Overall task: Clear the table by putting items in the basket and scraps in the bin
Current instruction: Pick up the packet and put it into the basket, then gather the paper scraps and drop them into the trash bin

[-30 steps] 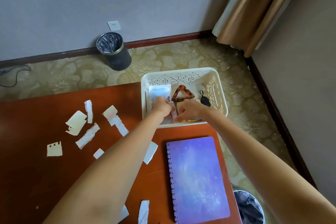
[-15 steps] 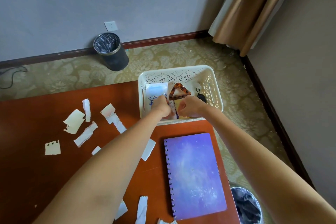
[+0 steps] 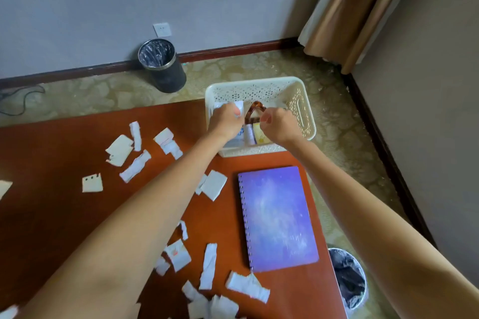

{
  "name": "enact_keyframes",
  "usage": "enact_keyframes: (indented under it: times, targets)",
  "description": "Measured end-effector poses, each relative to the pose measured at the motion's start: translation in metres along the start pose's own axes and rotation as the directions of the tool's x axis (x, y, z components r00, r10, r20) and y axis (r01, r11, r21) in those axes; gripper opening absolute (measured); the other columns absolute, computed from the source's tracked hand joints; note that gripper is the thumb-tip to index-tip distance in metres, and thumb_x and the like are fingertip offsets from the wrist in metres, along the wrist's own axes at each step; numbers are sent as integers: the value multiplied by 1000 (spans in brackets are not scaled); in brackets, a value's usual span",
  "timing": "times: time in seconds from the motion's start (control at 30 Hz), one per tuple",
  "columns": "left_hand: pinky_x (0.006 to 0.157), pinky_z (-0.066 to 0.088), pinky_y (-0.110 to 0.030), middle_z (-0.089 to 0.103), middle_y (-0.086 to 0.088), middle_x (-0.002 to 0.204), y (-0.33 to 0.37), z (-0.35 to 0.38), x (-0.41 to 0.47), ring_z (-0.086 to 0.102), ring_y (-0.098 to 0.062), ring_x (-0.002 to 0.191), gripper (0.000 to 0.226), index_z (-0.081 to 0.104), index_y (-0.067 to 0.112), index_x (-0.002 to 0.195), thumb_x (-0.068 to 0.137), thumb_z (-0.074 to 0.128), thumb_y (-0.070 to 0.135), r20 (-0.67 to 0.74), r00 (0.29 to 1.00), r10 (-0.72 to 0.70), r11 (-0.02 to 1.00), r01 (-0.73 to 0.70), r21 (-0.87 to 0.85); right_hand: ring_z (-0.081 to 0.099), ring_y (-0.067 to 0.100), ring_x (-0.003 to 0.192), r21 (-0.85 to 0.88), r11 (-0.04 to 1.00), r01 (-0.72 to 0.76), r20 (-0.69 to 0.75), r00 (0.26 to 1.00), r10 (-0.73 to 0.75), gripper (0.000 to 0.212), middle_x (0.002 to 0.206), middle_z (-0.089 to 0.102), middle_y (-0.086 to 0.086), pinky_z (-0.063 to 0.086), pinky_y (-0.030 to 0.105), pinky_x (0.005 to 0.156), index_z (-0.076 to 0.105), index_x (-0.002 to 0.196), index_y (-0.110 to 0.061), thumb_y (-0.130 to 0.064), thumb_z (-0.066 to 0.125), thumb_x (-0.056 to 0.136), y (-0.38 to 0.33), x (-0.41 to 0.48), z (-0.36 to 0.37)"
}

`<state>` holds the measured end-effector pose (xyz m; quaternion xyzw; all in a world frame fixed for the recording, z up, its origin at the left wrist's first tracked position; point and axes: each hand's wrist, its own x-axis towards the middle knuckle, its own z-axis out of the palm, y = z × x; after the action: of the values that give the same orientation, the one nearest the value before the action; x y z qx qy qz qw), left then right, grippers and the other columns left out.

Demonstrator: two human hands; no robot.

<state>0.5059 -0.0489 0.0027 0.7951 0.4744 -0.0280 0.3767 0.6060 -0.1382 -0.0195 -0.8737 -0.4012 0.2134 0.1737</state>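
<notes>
The white lattice basket [image 3: 259, 87] stands at the table's far right corner. My left hand [image 3: 225, 120] and my right hand [image 3: 279, 125] hover over it side by side, fingers curled into fists, with nothing visible in them. Below them in the basket lie a white packet [image 3: 239, 106], a brown hair claw [image 3: 255, 109], a white tube [image 3: 249, 134] and a yellow item [image 3: 260, 136]. A purple spiral notebook [image 3: 277, 217] lies on the table near the basket. Several torn paper scraps [image 3: 207, 265] are scattered over the red-brown table [image 3: 64, 215].
A black bin [image 3: 162, 67] with a liner stands on the carpet by the far wall. A second lined bin [image 3: 348, 277] sits on the floor just off the table's right edge. A curtain [image 3: 357, 8] hangs in the far right corner.
Both hands have lifted a little and moved apart inside the basket; the tube and yellow item they were holding now lie on its near side. My head has tipped down, showing more scraps.
</notes>
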Motion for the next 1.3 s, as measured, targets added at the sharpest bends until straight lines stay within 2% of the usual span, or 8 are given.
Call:
enact_keyframes:
  times: [0.1,0.2,0.43,0.6,0.73,0.93,1.17,1.3]
  targets:
    - [83,53,-32,67,-11,111,-5,-23,-35,65,-27,98,20,63,12,107,90,51,15,-115,993,31,994,-43,-103,65,37,90,126,991,34,-175,984,-11,23,100,71,20,52,40,82,66,101,-1,-5,50,85,-20,-40,-4]
    - [61,50,-21,64,-10,119,-24,-33,-81,64,-23,105,22,60,11,112,92,53,16,-211,976,55,985,-88,-151,66,29,85,243,969,46,-186,983,0,24,97,70,13,41,26,70,65,105,-4,-5,54,84,-34,-97,6]
    - [82,50,-28,65,-13,116,-130,5,-192,62,-25,106,26,60,5,113,88,60,13,-113,984,-141,975,118,-188,63,32,86,228,973,-44,159,987,7,23,99,64,15,50,35,77,65,107,-7,-12,60,85,-23,-245,93]
    - [84,46,-27,55,-12,119,-199,51,-258,56,-25,109,34,56,9,115,84,65,16,123,977,-174,982,162,100,50,27,123,-52,999,-3,464,886,26,71,140,32,8,46,33,96,37,139,-26,-31,72,78,-10,-306,142]
    - [99,43,-32,39,-8,132,-225,67,-287,44,-24,125,54,41,16,131,83,68,21,242,956,-169,961,104,257,41,31,128,-158,985,76,512,859,16,86,144,20,17,45,34,101,24,144,-24,-21,76,76,-4,-323,163]
    - [99,44,-27,33,-6,135,-250,65,-299,39,-20,128,73,29,21,138,80,73,26,214,974,-80,921,-9,389,49,31,120,-123,986,114,445,894,-48,71,140,26,17,47,34,95,33,140,-19,-14,71,80,-12,-317,169]
    - [75,46,-20,44,-3,118,-266,67,-299,50,-14,100,26,46,17,88,81,71,20,158,983,-91,963,46,264,55,29,93,-63,998,6,392,920,20,46,125,38,13,48,32,77,47,122,-7,-10,68,81,-37,-308,177]
    - [80,47,-22,52,-6,119,-270,72,-295,52,-17,105,27,50,14,100,82,69,17,120,987,-105,975,78,206,47,23,78,31,992,-121,384,918,100,12,105,54,17,39,29,65,47,90,-7,-5,57,85,-46,-300,179]
